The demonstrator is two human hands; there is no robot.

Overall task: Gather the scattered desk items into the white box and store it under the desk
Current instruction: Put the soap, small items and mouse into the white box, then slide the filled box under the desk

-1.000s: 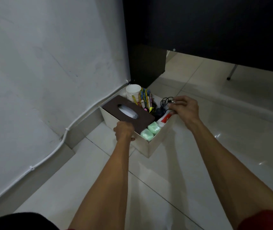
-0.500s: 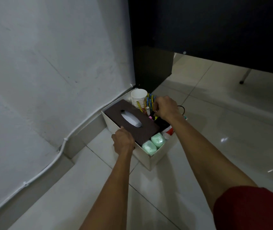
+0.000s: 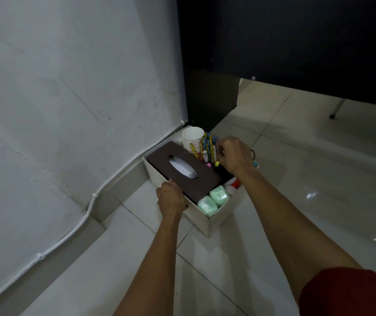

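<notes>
The white box (image 3: 219, 222) stands on the tiled floor beside the wall, just in front of the black desk's side panel (image 3: 212, 96). It holds a brown tissue box (image 3: 196, 179), a stack of paper cups (image 3: 192, 137), coloured pens (image 3: 208, 144), two green packets (image 3: 214, 199) and a red-and-white item (image 3: 235, 184). My left hand (image 3: 171, 199) grips the box's near rim beside the tissue box. My right hand (image 3: 235, 156) hovers over the far side with fingers curled next to the pens; what they hold is hidden.
The black desk front (image 3: 296, 42) overhangs the floor behind the box, with open tiled floor under it. A white cable (image 3: 68, 233) runs along the skirting on the left. A thin furniture leg (image 3: 336, 109) stands at the far right.
My right hand has moved from the box's right rim, near the black cable, across to the pens. The left hand keeps its hold on the near rim. The view has drawn closer.
</notes>
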